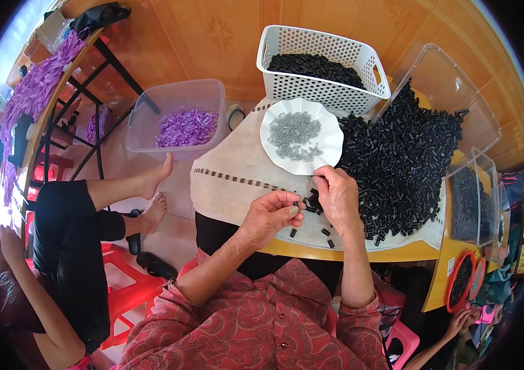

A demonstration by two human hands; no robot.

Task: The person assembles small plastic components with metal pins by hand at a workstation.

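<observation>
Between the thumb and fingers of my left hand (271, 217) is a small black tube, partly covered by the fingertips. Just to its right, my right hand (338, 196) has its fingers bent together at the near rim of a white scalloped plate (330, 157); whatever they pinch is too small to make out. Many small clear pieces (296, 128) lie on that plate. A large heap of black tubes (391, 166) spreads to the right of my hands, and a few loose ones lie just below them near the table edge.
Behind the plate stands a white perforated basket (354, 95) holding more black tubes. Clear plastic bins (487, 123) border the heap at right. A translucent tub (135, 139) with purple pieces sits on the floor at left. Other people sit to the left and lower right, near red stools (129, 290).
</observation>
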